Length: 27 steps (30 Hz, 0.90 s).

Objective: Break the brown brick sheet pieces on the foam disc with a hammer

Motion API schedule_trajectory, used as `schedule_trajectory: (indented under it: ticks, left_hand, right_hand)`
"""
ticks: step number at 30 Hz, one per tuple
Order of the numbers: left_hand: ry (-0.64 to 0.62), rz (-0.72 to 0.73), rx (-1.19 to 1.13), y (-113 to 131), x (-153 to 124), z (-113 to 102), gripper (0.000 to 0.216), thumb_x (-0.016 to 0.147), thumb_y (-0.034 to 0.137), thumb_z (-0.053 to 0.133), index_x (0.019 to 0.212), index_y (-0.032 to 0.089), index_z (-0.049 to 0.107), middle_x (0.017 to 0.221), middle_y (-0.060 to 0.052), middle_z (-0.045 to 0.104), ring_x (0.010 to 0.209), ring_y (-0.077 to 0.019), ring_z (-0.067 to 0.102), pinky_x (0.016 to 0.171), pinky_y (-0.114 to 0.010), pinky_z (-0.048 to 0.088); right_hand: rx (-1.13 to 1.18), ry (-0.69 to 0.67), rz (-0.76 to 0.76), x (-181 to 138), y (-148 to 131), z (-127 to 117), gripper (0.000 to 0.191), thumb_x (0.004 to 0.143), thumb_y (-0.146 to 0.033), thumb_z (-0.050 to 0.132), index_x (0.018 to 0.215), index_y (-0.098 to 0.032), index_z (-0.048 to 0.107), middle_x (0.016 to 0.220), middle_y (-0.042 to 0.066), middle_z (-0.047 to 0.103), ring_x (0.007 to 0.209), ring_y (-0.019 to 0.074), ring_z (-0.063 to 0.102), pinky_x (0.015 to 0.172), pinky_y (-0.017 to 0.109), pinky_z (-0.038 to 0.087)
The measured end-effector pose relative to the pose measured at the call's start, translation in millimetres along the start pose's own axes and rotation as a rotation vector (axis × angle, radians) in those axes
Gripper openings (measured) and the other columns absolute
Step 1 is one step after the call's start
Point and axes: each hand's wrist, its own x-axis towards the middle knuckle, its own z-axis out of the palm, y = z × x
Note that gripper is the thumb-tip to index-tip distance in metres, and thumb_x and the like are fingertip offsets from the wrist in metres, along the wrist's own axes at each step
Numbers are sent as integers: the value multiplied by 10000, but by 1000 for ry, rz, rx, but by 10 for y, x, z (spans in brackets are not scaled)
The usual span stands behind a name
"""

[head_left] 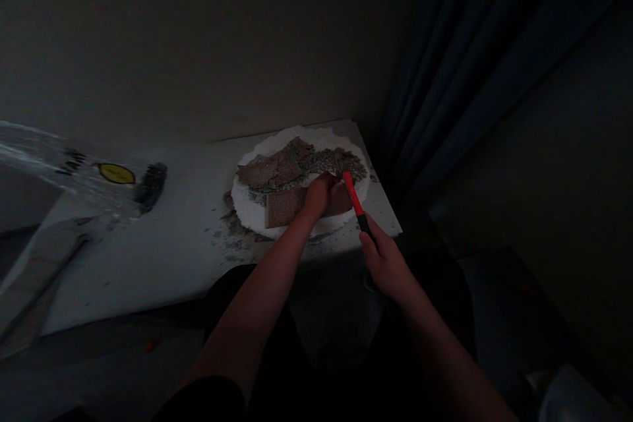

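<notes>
A white round foam pad (252, 214) lies on the pale table (178, 237), carrying several brown tile pieces (270, 171) and a heap of grey rubble (326, 161). My left hand (320, 194) is closed on a brown tile piece (341, 201) at the pad's near right part. My right hand (384, 262) grips the black handle of a red-shafted tool (352, 194), whose tip reaches the tile piece beside my left fingers. The room is dim and fine detail is hard to read.
A clear plastic bag with a yellow label (116, 173) lies at the table's left, a dark object (151, 186) next to it. Grey crumbs (232, 237) are scattered near the pad. Dark curtains (475, 66) hang at the right, the wall stands behind.
</notes>
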Motion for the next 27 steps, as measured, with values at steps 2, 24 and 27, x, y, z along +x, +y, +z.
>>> schedule_trajectory:
  ticks: [2, 24, 27]
  left_hand:
    - [-6, -12, -15, 1, 5, 2, 285, 941, 348, 509, 890, 159, 716, 909, -95, 713, 827, -214, 631, 795, -344, 508]
    - [244, -130, -247, -9, -27, -54, 272, 827, 56, 463, 1028, 180, 598, 1001, -69, 695, 934, -173, 655, 864, -323, 527]
    - [249, -160, -271, 5, -18, -66, 274, 837, 57, 449, 1033, 185, 591, 1009, -62, 699, 919, -167, 660, 851, -314, 534]
  right_hand:
    - [-6, -6, 7, 5, 0, 4, 537, 1015, -381, 432, 1526, -220, 453, 1484, 85, 556, 1382, 250, 498, 1180, 472, 360]
    - [-30, -10, 64, -31, 147, 10, 552, 1009, -397, 430, 1522, -194, 450, 1476, 118, 561, 1367, 257, 516, 1146, 460, 392]
    - [-18, 5, 52, -36, 133, 17, 570, 1015, -390, 419, 1557, -214, 393, 1494, 106, 543, 1365, 249, 517, 1145, 458, 395]
